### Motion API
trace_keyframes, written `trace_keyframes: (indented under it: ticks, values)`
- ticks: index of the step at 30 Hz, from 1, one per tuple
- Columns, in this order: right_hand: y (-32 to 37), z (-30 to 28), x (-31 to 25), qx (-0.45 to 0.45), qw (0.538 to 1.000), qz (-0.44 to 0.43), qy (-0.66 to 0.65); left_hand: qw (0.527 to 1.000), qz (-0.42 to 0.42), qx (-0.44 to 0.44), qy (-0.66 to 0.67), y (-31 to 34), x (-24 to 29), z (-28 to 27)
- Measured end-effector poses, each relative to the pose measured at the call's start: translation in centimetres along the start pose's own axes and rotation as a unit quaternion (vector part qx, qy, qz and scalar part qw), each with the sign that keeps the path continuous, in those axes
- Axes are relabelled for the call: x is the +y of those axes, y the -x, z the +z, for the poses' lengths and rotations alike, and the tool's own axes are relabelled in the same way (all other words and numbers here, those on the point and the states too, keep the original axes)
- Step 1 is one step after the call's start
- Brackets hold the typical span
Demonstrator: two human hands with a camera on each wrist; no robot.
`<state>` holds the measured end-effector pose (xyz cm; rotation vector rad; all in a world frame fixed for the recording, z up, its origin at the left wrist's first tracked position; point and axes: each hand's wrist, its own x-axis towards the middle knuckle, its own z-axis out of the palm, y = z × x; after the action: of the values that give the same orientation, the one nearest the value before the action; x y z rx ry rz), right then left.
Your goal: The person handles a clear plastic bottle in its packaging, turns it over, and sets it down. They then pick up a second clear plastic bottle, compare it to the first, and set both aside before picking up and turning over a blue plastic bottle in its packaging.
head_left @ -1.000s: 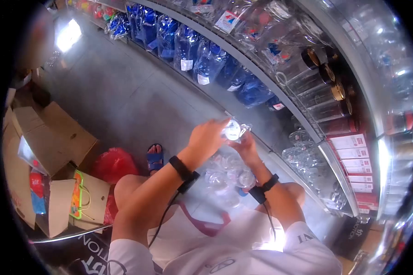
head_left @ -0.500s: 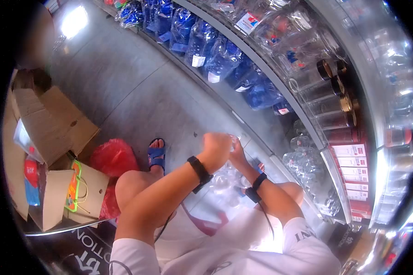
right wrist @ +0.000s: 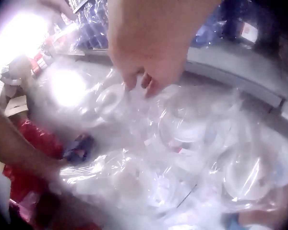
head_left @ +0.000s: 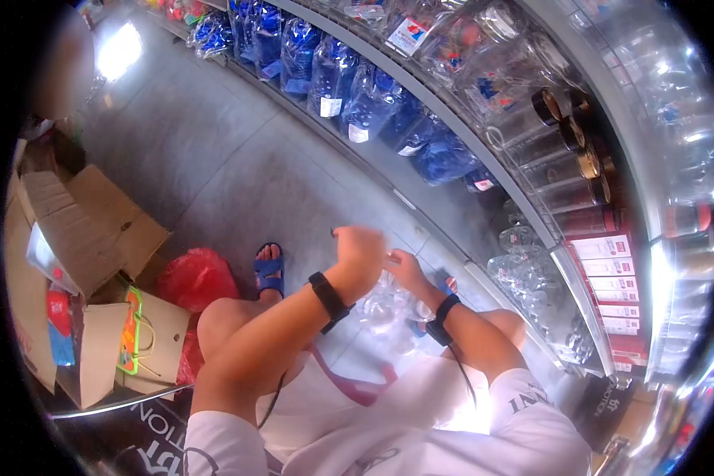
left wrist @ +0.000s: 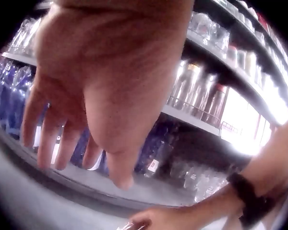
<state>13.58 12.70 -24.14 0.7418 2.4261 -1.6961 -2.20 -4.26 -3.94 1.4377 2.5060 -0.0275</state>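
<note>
My right hand (right wrist: pixel 151 57) pinches the top of a clear plastic bag (right wrist: pixel 144 129). Several clear rounded containers (right wrist: pixel 247 175) show through the film, blurred by glare. In the head view the bagged containers (head_left: pixel 385 305) sit low between my knees, just below the right hand (head_left: pixel 407 271). My left hand (head_left: pixel 361 252) is a little to the left of the right one, back turned up and blurred. From the left wrist, this left hand (left wrist: pixel 101 91) hangs with its fingers extended downward and holds nothing.
Shelves of bagged blue bottles (head_left: pixel 329 75) and clear jars (head_left: pixel 563 166) curve along the right. More clear bottles (head_left: pixel 520 278) stand low there. On the left are an open cardboard box (head_left: pixel 95 333) and a red plastic bag (head_left: pixel 198 278). A sandaled foot (head_left: pixel 270 270) rests on the floor.
A second ago both hands were together at a clear item with a round pale end. Since then the left hand has come away to the left, and the right hand has lowered toward the bag.
</note>
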Motion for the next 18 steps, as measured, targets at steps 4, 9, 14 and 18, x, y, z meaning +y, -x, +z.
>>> trace_keyframes:
  ticks: [4,9,14,18]
  values:
    - [0.9,-1.3,-2.3,0.032,0.994,0.084,0.060,0.998,0.008,-0.030,0.057,0.2,-0.4,-1.3]
    - [1.0,-1.4,-2.8,0.097,0.958,-0.035,0.266,0.998,-0.006,-0.056,0.043,-0.3,-1.3,-2.5]
    - [1.3,-0.1,-6.2,0.100,0.929,-0.067,0.351,0.999,0.000,-0.032,0.036,-0.5,-1.4,-1.5]
    - [1.6,0.4,-8.2,0.007,0.864,-0.200,0.462,0.999,0.026,-0.019,0.043,0.2,-0.9,-3.2]
